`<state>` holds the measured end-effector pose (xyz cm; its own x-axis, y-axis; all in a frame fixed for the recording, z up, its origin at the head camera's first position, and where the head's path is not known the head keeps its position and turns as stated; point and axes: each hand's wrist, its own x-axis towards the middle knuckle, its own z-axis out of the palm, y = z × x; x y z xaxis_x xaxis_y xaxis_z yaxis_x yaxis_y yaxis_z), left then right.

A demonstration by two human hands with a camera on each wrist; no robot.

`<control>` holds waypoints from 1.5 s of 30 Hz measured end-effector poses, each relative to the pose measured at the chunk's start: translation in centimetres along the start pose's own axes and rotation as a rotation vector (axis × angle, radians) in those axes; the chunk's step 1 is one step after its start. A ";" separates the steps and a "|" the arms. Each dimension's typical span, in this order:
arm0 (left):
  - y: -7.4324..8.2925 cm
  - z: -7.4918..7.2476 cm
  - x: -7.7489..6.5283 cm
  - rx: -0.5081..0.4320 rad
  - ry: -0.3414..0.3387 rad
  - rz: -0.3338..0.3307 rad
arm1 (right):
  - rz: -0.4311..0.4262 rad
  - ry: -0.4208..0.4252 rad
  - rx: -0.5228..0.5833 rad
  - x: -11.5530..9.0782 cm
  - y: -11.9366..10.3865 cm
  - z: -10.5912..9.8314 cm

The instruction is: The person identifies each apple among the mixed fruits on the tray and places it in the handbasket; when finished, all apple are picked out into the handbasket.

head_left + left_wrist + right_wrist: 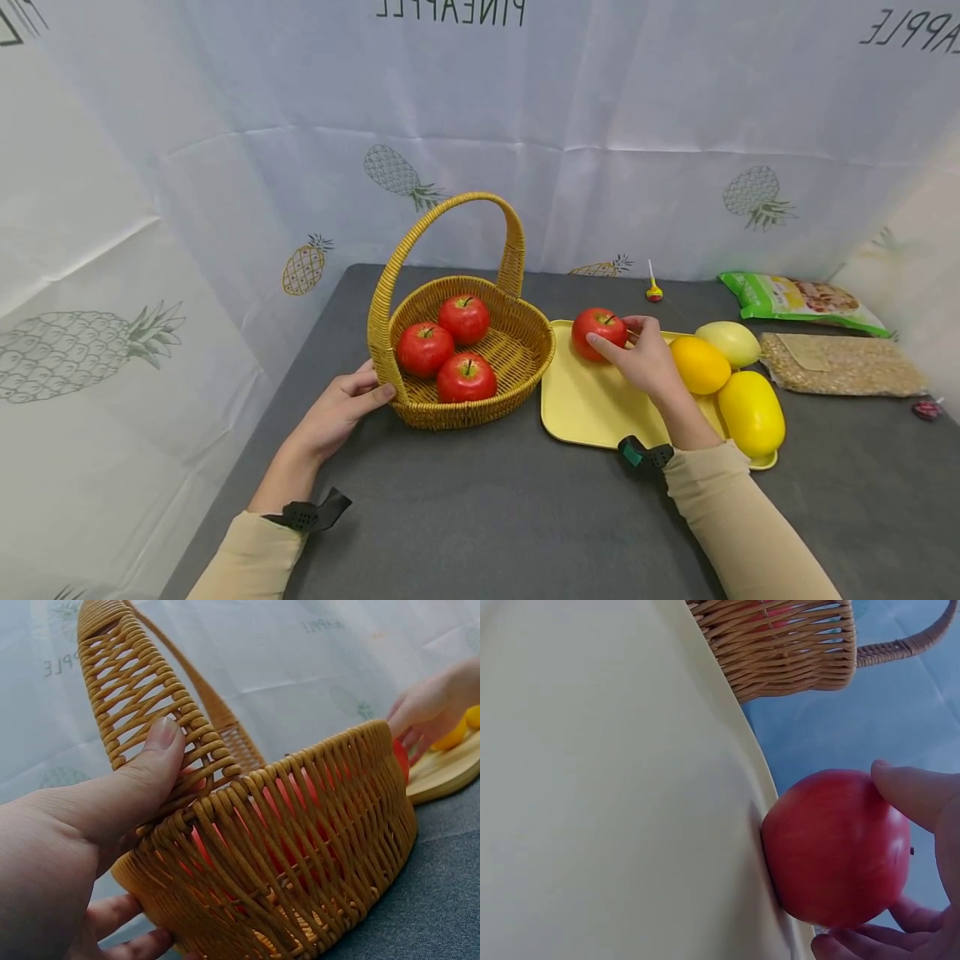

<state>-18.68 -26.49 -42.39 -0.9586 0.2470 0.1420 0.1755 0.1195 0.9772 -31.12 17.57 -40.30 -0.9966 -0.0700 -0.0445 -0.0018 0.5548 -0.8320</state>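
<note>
A wicker basket (459, 417) with a tall handle stands on the table, and three red apples (465, 379) lie inside it. At the base of the handle, my left hand (347, 410) grips the basket; the left wrist view shows the thumb (161, 739) over the handle weave and fingers against the outer wall. To the right, my right hand (647, 354) holds another red apple (592, 333), thumb on one side and fingers on the other. That apple (832, 851) sits at the edge of the yellow tray (577, 408), touching its surface in the right wrist view.
A yellow-green fruit (731, 343), an orange-yellow fruit (700, 365) and a large yellow fruit (752, 414) are at the tray's right end. Beyond are a lollipop (654, 292), a green packet (806, 302), a clear bag of grains (843, 365) and a small dark wrapped candy (927, 408).
</note>
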 end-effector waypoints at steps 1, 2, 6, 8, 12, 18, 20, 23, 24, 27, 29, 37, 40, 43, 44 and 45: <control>0.0 0.0 0.0 -0.001 -0.001 0.000 | 0.002 -0.001 0.011 0.0 0.0 0.0; 0.0 0.0 0.0 -0.001 0.000 -0.001 | 0.003 -0.003 0.018 0.0 0.0 -0.1; 0.2 0.0 0.0 -0.001 -0.001 -0.001 | 0.014 -0.016 0.030 0.0 0.0 -0.2; 0.2 0.0 0.0 0.001 -0.002 -0.001 | 0.018 -0.036 0.037 0.0 0.0 -0.3; 0.2 0.0 -0.1 0.000 -0.002 -0.006 | 0.017 -0.096 0.042 0.0 -0.2 -0.4; 0.3 0.0 -0.2 -0.001 -0.003 -0.008 | 0.014 -0.158 0.043 0.0 -0.1 -0.6; 0.3 0.0 -0.2 0.002 -0.002 -0.009 | 0.015 -0.171 0.030 0.0 -0.1 -0.6; 0.3 0.0 -0.1 0.005 0.001 -0.008 | 0.016 -0.193 0.020 0.0 0.0 -0.6; 0.3 0.1 -0.1 0.004 0.002 -0.009 | 0.018 -0.200 0.016 0.0 0.0 -0.6; 0.3 0.1 -0.2 0.004 0.002 -0.006 | 0.022 -0.220 0.011 -0.1 -0.1 -0.6; 0.4 0.1 -0.2 0.005 0.002 -0.010 | 0.026 -0.226 0.005 -0.1 -0.2 -0.6; 0.5 -0.2 -0.3 0.015 0.008 -0.026 | 0.052 -0.199 0.009 -0.3 -0.8 -0.1; 0.6 -0.2 -0.4 0.012 -0.001 -0.022 | 0.077 -0.191 0.013 -0.3 -0.8 -0.1; 0.6 -0.1 -0.5 0.009 0.000 -0.017 | 0.085 -0.188 0.004 -0.3 -0.9 -0.3; 0.6 -0.1 -0.5 0.007 0.001 -0.015 | 0.091 -0.184 0.003 -0.3 -1.0 -0.3; 0.6 0.0 -0.5 0.007 0.002 -0.012 | 0.096 -0.181 0.002 -0.4 -1.1 -0.5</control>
<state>-18.15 -26.55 -41.88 -0.9611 0.2435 0.1302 0.1651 0.1289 0.9778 -30.80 17.36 -39.11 -0.9609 -0.1653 -0.2222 0.0925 0.5648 -0.8201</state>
